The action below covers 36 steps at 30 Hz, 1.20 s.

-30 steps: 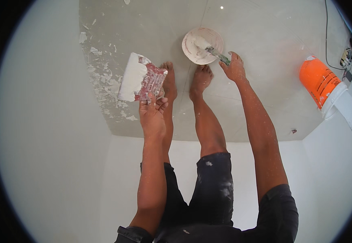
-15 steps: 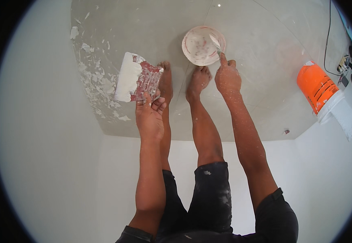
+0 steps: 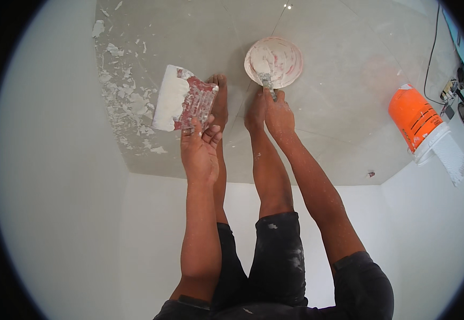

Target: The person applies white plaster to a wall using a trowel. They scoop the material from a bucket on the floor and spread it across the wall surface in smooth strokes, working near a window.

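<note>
Head-worn fisheye view, looking down
The left camera faces the floor (image 3: 338, 106) from above the person's forearms (image 3: 201, 240) and legs (image 3: 272, 170); the sleeves (image 3: 362, 282) sit nearest the lens, the feet (image 3: 220, 104) lie farther off.

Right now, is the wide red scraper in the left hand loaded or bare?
Loaded: thick white paste covers the left part of the scraper, with thinner smears over the red.

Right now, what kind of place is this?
Probably a room being renovated: white flakes litter the floor, there's an orange bucket, and the left hand holds a wide, paste-smeared putty knife.
</note>
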### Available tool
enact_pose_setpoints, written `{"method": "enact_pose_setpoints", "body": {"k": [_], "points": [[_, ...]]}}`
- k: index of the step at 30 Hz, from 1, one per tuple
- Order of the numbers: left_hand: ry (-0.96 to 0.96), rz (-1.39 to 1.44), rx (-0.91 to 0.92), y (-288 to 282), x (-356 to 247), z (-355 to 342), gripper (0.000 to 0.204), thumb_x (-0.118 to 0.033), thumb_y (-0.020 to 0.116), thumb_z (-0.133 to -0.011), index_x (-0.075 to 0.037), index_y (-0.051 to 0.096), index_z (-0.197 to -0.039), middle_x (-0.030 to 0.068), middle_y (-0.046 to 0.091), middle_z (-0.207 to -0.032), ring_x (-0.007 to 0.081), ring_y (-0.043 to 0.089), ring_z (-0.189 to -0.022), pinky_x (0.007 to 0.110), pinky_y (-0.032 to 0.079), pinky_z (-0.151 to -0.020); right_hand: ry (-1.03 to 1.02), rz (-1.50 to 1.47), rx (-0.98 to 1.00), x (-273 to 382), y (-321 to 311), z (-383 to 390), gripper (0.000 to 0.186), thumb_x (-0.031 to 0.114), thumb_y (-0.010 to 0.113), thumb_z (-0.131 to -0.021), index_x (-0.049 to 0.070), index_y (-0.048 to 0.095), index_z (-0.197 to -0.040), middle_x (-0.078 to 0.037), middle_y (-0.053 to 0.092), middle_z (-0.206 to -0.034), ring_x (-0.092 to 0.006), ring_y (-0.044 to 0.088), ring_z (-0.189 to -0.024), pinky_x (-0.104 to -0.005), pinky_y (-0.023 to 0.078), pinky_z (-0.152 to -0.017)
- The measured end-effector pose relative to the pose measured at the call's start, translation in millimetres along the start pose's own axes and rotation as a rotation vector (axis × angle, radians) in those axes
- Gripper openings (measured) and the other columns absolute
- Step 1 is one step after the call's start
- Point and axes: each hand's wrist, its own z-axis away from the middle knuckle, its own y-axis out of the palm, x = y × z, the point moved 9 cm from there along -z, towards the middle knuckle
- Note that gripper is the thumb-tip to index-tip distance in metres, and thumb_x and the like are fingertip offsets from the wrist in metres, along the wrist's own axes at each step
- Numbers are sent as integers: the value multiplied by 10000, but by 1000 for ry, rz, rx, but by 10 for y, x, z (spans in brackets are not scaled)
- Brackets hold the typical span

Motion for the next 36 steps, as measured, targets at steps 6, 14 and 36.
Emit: {"method": "enact_pose_setpoints", "body": {"k": [6,14,36], "points": [[-13,20,21,-127,12,-33,383,-300,573,-983,-104,462,-1294,55,588,-1102,138,589,-902,306,492,-806,39,39,63,-188,76,92,556,68,542,-862,135,428,-1402,-185,491,-1157,-390,643,-857,-476,544,-724],[-12,12,18,-152,-7,-44,371,-283,564,-986,-97,464,-1291,66,586,-1106,145,590,-907,315,491,-816,162,32,-23,-315,-171,-165,538,95,535,-879,85,403,-1401,-206,506,-1139,-414,633,-848,-488,549,-724],[3,16,24,-231,-65,109,387,-293,571,-983,-93,465,-1298,66,594,-1098,141,593,-897,309,490,-810,300,-414,119,91,132,306,429,191,526,-920,33,458,-1313,-239,589,-1230,-447,565,-1126,-493,462,-950]]}}
